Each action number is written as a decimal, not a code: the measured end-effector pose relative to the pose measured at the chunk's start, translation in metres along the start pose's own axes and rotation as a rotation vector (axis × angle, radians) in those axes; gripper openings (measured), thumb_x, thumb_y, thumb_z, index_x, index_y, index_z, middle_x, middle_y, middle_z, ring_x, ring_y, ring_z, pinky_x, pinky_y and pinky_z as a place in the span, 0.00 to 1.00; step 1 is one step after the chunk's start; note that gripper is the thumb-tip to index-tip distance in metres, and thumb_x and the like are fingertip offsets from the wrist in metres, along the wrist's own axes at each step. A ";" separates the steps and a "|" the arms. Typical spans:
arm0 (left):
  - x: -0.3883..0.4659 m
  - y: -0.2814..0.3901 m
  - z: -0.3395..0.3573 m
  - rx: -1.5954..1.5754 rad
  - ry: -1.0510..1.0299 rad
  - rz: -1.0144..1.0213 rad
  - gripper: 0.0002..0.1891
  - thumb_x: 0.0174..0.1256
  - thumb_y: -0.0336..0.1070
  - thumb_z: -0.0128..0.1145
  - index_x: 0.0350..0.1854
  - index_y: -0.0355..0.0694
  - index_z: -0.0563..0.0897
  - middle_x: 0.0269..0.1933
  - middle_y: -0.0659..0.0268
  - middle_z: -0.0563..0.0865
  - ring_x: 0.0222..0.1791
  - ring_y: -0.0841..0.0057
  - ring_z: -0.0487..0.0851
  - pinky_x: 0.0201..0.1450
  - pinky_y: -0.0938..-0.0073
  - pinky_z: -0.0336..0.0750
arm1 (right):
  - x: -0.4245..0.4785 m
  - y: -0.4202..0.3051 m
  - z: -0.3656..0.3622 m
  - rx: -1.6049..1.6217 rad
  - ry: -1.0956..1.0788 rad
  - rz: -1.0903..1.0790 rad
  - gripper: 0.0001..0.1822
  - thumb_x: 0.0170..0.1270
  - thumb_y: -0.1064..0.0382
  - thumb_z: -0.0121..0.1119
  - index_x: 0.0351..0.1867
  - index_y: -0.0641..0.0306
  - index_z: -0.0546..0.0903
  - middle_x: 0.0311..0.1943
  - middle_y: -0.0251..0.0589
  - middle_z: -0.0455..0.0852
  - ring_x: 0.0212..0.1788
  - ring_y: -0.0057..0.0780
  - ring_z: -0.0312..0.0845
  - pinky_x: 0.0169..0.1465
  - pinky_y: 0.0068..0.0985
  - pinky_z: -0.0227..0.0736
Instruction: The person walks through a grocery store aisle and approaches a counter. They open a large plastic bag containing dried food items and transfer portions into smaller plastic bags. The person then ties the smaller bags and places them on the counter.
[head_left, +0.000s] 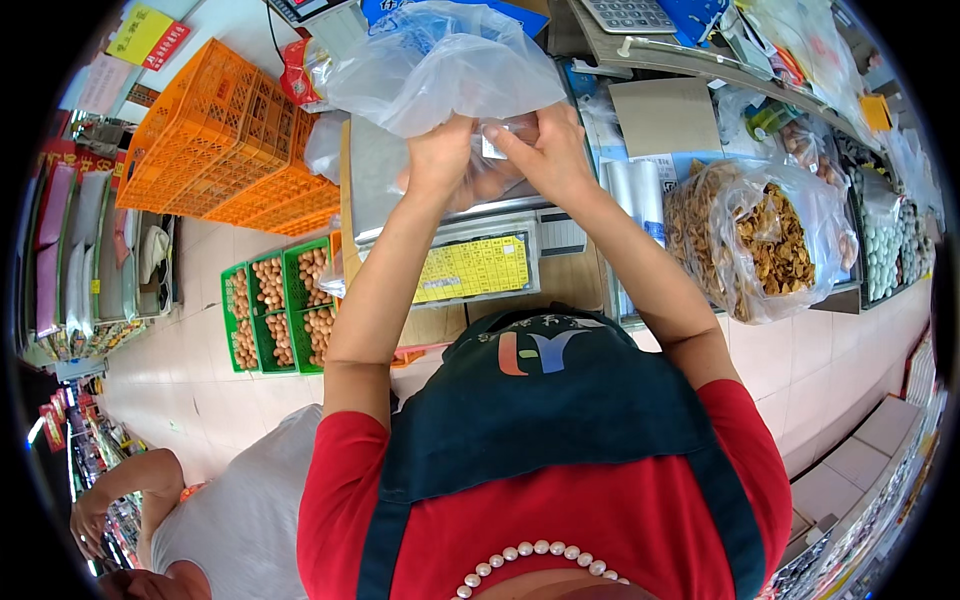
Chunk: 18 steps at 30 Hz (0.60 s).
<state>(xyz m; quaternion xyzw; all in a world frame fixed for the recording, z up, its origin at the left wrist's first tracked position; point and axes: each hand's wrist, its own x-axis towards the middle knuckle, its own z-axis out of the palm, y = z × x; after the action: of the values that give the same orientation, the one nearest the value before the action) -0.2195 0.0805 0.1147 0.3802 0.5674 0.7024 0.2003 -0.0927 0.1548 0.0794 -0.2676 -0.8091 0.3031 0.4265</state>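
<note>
A clear plastic bag (450, 71) of what look like brown eggs (491, 178) rests on the metal pan (375, 172) of a weighing scale. My left hand (441, 154) is closed around the gathered plastic on the left side. On the other side my right hand (553, 150) grips the bag, its thumb against a small white label (491, 142). Loose plastic billows up beyond both hands. The scale's yellow key panel (472, 268) faces me, partly behind my left forearm.
Orange plastic crates (225, 150) stand at the left, with green crates of eggs (277, 307) on the floor. To the right are plastic bag rolls (634, 199) and a large bag of dried brown pieces (772, 240). A calculator (628, 15) lies above. Another person (232, 517) stands at lower left.
</note>
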 end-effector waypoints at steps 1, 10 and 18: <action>-0.001 0.002 0.000 -0.010 0.001 -0.024 0.14 0.67 0.32 0.61 0.53 0.35 0.79 0.47 0.64 0.84 0.44 0.77 0.82 0.45 0.75 0.77 | 0.003 0.007 0.005 -0.044 0.013 -0.008 0.16 0.62 0.49 0.61 0.41 0.58 0.83 0.42 0.40 0.84 0.52 0.45 0.72 0.54 0.41 0.61; -0.008 0.015 0.006 -0.325 0.019 -0.094 0.11 0.64 0.25 0.60 0.48 0.35 0.81 0.45 0.63 0.85 0.46 0.73 0.82 0.51 0.72 0.75 | 0.002 0.003 0.001 -0.161 -0.242 -0.295 0.31 0.69 0.41 0.50 0.69 0.52 0.68 0.66 0.49 0.74 0.71 0.46 0.64 0.69 0.47 0.48; -0.011 0.018 0.000 -0.265 -0.063 -0.118 0.17 0.63 0.30 0.63 0.53 0.35 0.79 0.50 0.62 0.84 0.49 0.73 0.81 0.51 0.70 0.77 | 0.017 -0.020 0.003 -0.160 -0.388 -0.174 0.38 0.42 0.38 0.70 0.56 0.54 0.79 0.54 0.49 0.82 0.59 0.46 0.76 0.66 0.46 0.55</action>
<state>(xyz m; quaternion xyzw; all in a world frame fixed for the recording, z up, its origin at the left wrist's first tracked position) -0.2095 0.0673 0.1286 0.3384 0.4846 0.7458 0.3074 -0.1073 0.1521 0.1012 -0.1666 -0.9175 0.2458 0.2647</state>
